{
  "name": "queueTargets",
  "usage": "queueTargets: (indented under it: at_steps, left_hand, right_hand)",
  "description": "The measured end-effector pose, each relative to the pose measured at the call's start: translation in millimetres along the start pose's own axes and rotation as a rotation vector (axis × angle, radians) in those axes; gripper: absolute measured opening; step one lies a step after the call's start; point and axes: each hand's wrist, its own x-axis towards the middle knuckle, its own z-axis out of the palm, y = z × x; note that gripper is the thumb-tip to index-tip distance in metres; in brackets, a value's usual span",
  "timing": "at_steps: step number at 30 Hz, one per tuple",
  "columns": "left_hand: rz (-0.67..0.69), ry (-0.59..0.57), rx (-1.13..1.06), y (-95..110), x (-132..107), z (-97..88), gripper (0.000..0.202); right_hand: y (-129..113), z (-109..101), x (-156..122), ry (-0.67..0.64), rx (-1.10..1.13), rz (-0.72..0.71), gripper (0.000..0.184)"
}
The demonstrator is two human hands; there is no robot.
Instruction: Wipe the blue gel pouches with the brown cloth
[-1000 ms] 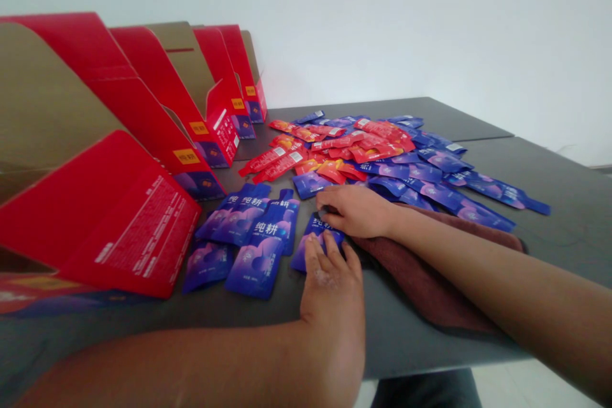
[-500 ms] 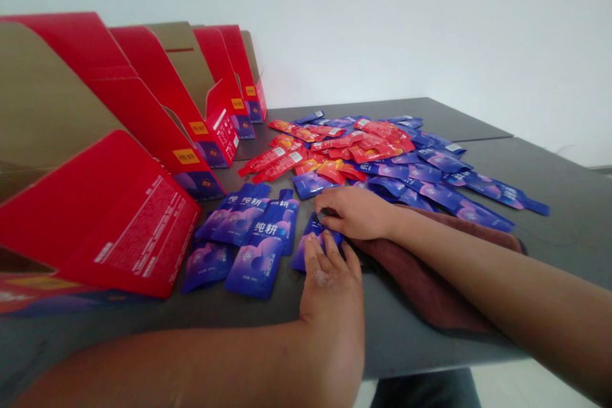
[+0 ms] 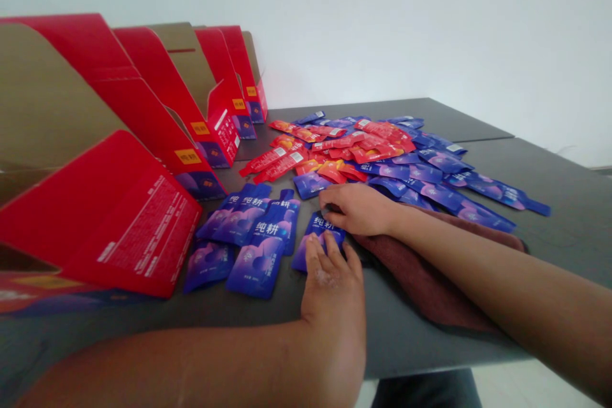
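**On the dark grey table (image 3: 549, 236), two hands meet over a blue sachet (image 3: 319, 229)**

Near the table's front edge, the glossy blue-purple packet, printed 纯耕, lies flat and slightly askew, just beside a loose group of matching sachets (image 3: 253, 266). The left hand (image 3: 332, 287) rests on its lower half, fingers spread. Above it, the right hand (image 3: 358, 209) has its fingers pressed together, tips at the top edge; whether they pinch it, I cannot tell. A brown towel (image 3: 430, 280) lies beneath the right forearm, a heap of red and blue sachets (image 3: 363, 153) beyond, red cardboard display boxes (image 3: 201, 134) to the left.

wall (image 3: 392, 25): plain white | furniture: dark grey table (image 3: 568, 172), two butted sections | floor (image 3: 521, 389): pale | light: soft, even
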Motion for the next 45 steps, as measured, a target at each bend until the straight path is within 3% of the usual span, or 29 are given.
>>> queueTargets:
  at_steps: [8, 21, 33, 45]
  left_hand:
    - [0.007, -0.007, 0.012, -0.7, 0.2, -1.1, 0.050]
    - [-0.019, 0.020, -0.017, 0.3, -0.4, -0.4, 0.048]
    - [-0.018, 0.022, -0.054, -0.4, 0.4, -1.7, 0.049]
    - [-0.023, 0.045, -0.046, 1.1, -0.8, 0.1, 0.049]
  right_hand:
    - [-5.9, -0.9, -1.0, -0.010, 0.099, -0.154, 0.008]
    - [-3.2, -0.1, -0.6, -0.005, -0.021, 0.047, 0.012]
    - [-6.4, -0.2, -0.4, -0.008, 0.101, -0.152, 0.009]
    - [-1.0, 0.1, 0.1, 0.000, -0.044, 0.074, 0.012]
